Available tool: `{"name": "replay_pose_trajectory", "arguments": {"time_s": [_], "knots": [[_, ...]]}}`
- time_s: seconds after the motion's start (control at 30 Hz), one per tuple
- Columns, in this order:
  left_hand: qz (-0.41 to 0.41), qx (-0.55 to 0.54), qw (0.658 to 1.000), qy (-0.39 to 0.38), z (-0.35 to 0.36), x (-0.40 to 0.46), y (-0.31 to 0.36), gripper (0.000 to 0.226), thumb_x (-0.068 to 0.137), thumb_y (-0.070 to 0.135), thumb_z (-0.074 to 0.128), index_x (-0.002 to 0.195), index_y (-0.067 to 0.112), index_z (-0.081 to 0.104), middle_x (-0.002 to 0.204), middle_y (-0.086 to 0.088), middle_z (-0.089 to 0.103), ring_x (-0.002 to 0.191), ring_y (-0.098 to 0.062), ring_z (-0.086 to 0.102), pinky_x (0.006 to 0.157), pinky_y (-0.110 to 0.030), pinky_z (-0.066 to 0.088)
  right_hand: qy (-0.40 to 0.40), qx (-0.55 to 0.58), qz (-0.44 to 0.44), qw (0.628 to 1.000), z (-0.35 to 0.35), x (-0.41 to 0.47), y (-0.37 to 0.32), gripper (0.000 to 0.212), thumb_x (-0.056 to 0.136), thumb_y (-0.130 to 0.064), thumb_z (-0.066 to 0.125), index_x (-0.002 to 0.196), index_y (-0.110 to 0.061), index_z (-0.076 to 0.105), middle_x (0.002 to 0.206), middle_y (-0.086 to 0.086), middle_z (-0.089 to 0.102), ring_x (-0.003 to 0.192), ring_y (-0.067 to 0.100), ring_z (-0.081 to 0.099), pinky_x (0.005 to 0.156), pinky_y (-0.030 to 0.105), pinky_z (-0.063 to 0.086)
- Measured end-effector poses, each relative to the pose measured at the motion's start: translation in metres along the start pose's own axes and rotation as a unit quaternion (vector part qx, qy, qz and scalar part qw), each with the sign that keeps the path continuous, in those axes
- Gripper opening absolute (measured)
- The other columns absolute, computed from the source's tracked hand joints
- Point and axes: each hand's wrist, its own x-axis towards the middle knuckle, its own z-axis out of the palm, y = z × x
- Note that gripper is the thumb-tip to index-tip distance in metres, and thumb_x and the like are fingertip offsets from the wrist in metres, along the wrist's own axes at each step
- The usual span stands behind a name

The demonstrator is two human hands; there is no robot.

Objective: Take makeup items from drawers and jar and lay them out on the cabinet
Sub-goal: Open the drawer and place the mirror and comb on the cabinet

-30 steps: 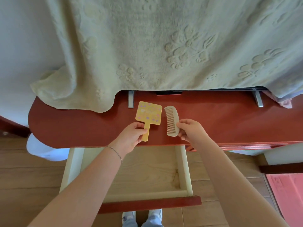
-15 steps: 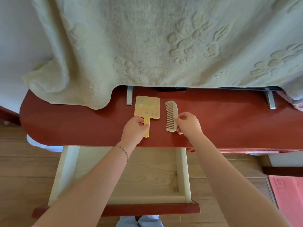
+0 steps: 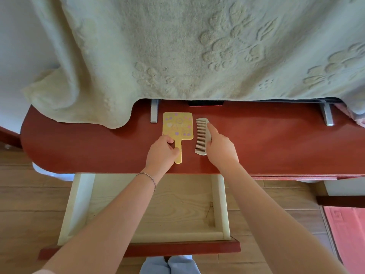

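Note:
A yellow hand mirror [image 3: 177,126] with pastel stickers lies flat on the red cabinet top [image 3: 276,145], handle toward me. My left hand [image 3: 161,152] grips that handle, thumb on top. Just right of the mirror lies a white comb [image 3: 199,135], teeth facing the mirror. My right hand [image 3: 221,148] holds the comb along its right edge, with the forefinger stretched up its spine and the thumb hidden. Both items rest on the cabinet, parallel and a small gap apart.
Below the cabinet edge a pale wooden drawer [image 3: 79,204] stands pulled out with nothing visible inside. A large cream towel [image 3: 177,46] drapes over something on metal feet [image 3: 154,113] at the back. A pink mat [image 3: 347,234] lies on the wood floor at right.
Both hands pushed the mirror and comb farther onto the cabinet and straightened them. My right hand slid forward along the comb and its forefinger stretched out.

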Motion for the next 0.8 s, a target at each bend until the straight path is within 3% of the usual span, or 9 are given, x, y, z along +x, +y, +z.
{"name": "replay_pose_trajectory", "arguments": {"time_s": [0.13, 0.23, 0.3, 0.4, 0.53, 0.63, 0.8], "knots": [[0.068, -0.016, 0.997, 0.029, -0.005, -0.011, -0.011, 0.025, 0.085, 0.017, 0.06, 0.11, 0.014, 0.056, 0.083, 0.001, 0.059, 0.075, -0.01, 0.052, 0.062, -0.017, 0.038, 0.113, -0.004, -0.12, 0.986, 0.01, -0.027, 0.002, 0.048, 0.089, -0.006, 0.046, 0.137, -0.012, 0.04, 0.104, 0.011, 0.059, 0.093, 0.029, 0.051, 0.077, 0.037, 0.046], [0.164, 0.02, 0.984, 0.06, -0.015, -0.028, -0.024, 0.023, 0.085, 0.019, 0.062, 0.108, 0.016, 0.058, 0.083, 0.006, 0.056, 0.072, -0.008, 0.052, 0.063, -0.018, 0.044, 0.161, -0.017, -0.238, 0.958, 0.03, -0.054, 0.002, 0.041, 0.085, -0.016, 0.048, 0.124, -0.008, 0.054, 0.096, 0.008, 0.063, 0.086, 0.029, 0.056, 0.071, 0.042, 0.052], [0.249, 0.079, 0.963, 0.06, -0.021, -0.042, -0.04, 0.026, 0.084, 0.021, 0.062, 0.11, 0.014, 0.059, 0.094, 0.005, 0.059, 0.083, -0.008, 0.057, 0.067, -0.023, 0.051, 0.125, -0.053, -0.282, 0.95, 0.042, -0.075, 0.002, 0.048, 0.084, -0.027, 0.04, 0.126, -0.01, 0.052, 0.109, 0.006, 0.063, 0.103, 0.027, 0.058, 0.086, 0.042, 0.052], [0.338, 0.18, 0.923, 0.026, -0.028, -0.064, -0.073, 0.04, 0.083, 0.032, 0.059, 0.116, 0.009, 0.058, 0.116, -0.004, 0.061, 0.111, -0.017, 0.058, 0.082, -0.025, 0.052, 0.06, -0.143, -0.334, 0.93, 0.064, -0.105, 0.004, 0.063, 0.083, -0.043, 0.036, 0.137, -0.01, 0.041, 0.137, 0.006, 0.05, 0.131, 0.024, 0.042, 0.108, 0.043, 0.031], [0.374, 0.295, 0.878, -0.044, -0.035, -0.09, -0.117, 0.062, 0.086, 0.053, 0.046, 0.129, 0.008, 0.048, 0.136, -0.007, 0.049, 0.132, -0.019, 0.038, 0.104, -0.034, 0.036, 0.003, -0.194, -0.355, 0.914, 0.088, -0.133, 0.008, 0.075, 0.082, -0.058, 0.035, 0.14, -0.011, 0.032, 0.142, 0.007, 0.045, 0.134, 0.022, 0.037, 0.106, 0.047, 0.034], [0.374, 0.365, 0.85, -0.068, -0.039, -0.106, -0.132, 0.075, 0.083, 0.064, 0.038, 0.135, 0.01, 0.041, 0.141, -0.006, 0.043, 0.134, -0.016, 0.028, 0.106, -0.04, 0.028, -0.019, -0.206, -0.348, 0.915, 0.096, -0.147, 0.007, 0.078, 0.082, -0.064, 0.03, 0.14, -0.011, 0.033, 0.143, 0.007, 0.045, 0.134, 0.022, 0.037, 0.103, 0.048, 0.037], [0.392, 0.393, 0.827, -0.091, -0.037, -0.129, -0.147, 0.089, 0.078, 0.071, 0.04, 0.141, 0.009, 0.033, 0.151, -0.005, 0.025, 0.14, -0.019, 0.017, 0.114, -0.037, 0.018, -0.041, -0.219, -0.349, 0.91, 0.104, -0.165, 0.007, 0.085, 0.08, -0.069, 0.032, 0.143, -0.012, 0.029, 0.147, 0.007, 0.037, 0.137, 0.022, 0.03, 0.108, 0.047, 0.021]]}}
